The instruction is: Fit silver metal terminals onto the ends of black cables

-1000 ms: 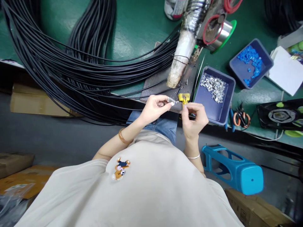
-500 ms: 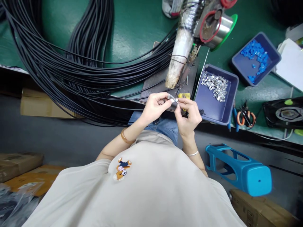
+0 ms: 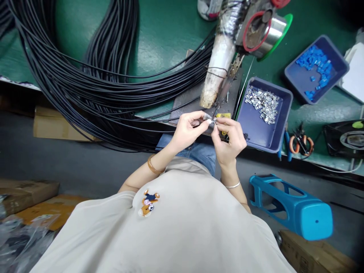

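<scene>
My left hand (image 3: 187, 131) is closed in a pinch on the end of a thin black cable (image 3: 159, 121) at the front edge of the green bench. My right hand (image 3: 229, 138) meets it fingertip to fingertip, pinching a small silver metal clip (image 3: 214, 120) against the cable end. A small yellow holder (image 3: 224, 116) sits on the dark plate (image 3: 190, 99) just behind my right fingers. The big bundle of black cables (image 3: 85, 76) loops across the bench to the left.
A purple tray (image 3: 257, 132) of silver clips stands right of my hands, a second tray (image 3: 301, 77) with blue parts behind it. A wrapped tool (image 3: 218, 64), solder spool (image 3: 270, 30), orange-handled scissors (image 3: 301, 143), blue stool (image 3: 292, 206) and cardboard boxes (image 3: 57, 127) surround me.
My right hand moved left from the yellow holder to meet my left hand, and both now pinch together at the cable end. The view shifted slightly.
</scene>
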Motion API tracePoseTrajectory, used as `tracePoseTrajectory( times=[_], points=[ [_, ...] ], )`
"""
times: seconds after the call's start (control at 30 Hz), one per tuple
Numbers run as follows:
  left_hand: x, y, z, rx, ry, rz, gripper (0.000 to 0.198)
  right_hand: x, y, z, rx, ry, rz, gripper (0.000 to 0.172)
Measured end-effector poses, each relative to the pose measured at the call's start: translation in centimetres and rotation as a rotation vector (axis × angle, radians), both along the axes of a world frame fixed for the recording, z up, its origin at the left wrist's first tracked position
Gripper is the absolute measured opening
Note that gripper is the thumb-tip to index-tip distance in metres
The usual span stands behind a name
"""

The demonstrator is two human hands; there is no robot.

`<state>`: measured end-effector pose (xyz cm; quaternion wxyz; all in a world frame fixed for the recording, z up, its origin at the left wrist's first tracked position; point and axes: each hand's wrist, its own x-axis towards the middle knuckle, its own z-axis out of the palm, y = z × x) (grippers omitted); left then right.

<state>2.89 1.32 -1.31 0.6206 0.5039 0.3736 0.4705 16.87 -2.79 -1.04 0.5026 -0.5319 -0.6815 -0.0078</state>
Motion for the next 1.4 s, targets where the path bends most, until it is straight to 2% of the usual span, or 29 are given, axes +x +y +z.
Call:
tracePoseTrajectory(
  times=[0.57, 0.93, 1.17, 1.4],
  points=[
    [-0.4, -0.4, 0.5, -0.004, 0.055, -0.042, 0.015, 0.2, -0.5, -0.1, 0.004, -0.049, 0.027, 0.013],
    [-0.7, -0.5, 0.2, -0.086, -0.038, -0.072, 0.019, 0.1, -0.9, 0.0, 0.006, -0.015, 0.043, 0.016],
    [-0.4, 0.1, -0.4, -0.072, -0.081, -0.054, 0.018, -0.2, -0.3, 0.2, -0.011, -0.003, 0.021, 0.015],
    [-0.2, 0.4, 0.0, -0.064, -0.085, -0.040, 0.017, -0.3, 0.1, 0.6, 0.000, 0.001, 0.017, 0.014]
  ],
)
